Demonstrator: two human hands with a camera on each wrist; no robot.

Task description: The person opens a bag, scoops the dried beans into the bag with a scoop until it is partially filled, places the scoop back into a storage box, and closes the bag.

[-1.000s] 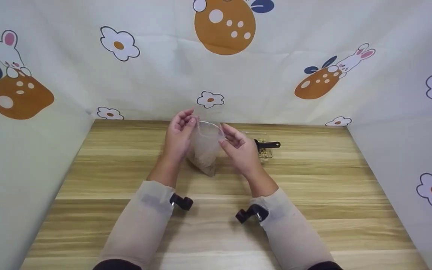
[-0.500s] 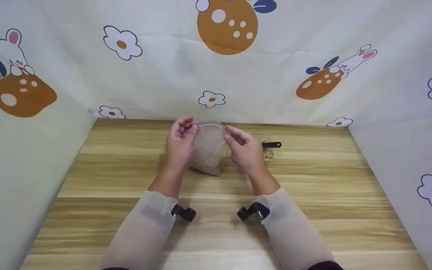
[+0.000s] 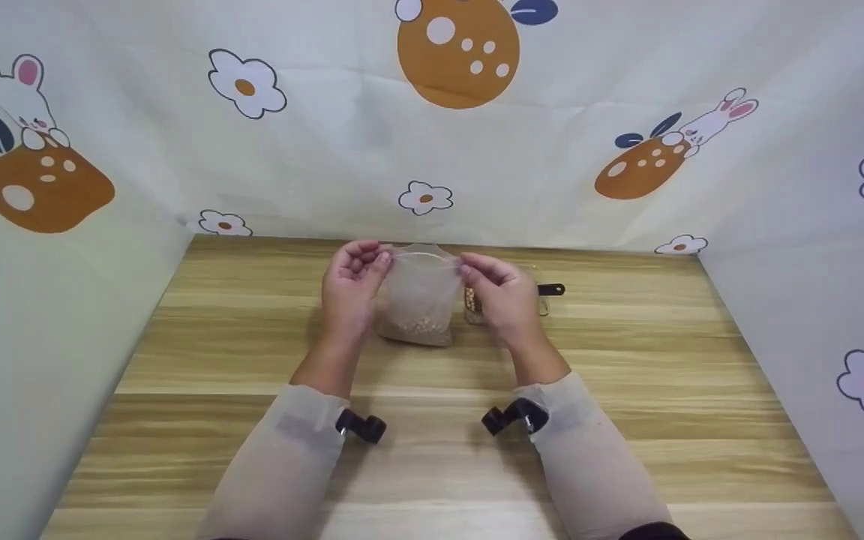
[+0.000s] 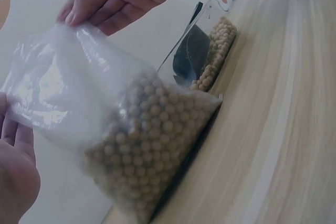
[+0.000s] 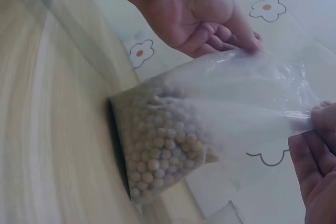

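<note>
A clear plastic zip bag (image 3: 423, 289) hangs upright between both hands, with round pale beans (image 4: 152, 140) gathered in its lower part. At its upper left corner my left hand (image 3: 352, 292) pinches the film between thumb and fingers. My right hand (image 3: 505, 300) pinches the opposite upper corner. The mouth of the bag is stretched wide between the hands, and its two sides lie close together in the head view. A dark shadow runs along the bag's bottom edge; whether it touches the table I cannot tell.
Behind my right hand stands a clear box (image 4: 223, 38) of similar beans, partly hidden in the head view. A black scoop (image 4: 191, 53) rests in it, its handle (image 3: 552, 289) sticking out to the right. A printed cloth wall (image 3: 312, 150) borders the wooden table (image 3: 627, 390).
The hands have spread apart, pulling the bag's mouth wider and flatter. The bag has turned to face me more, and its beans show more plainly. My right hand has shifted right, over the box.
</note>
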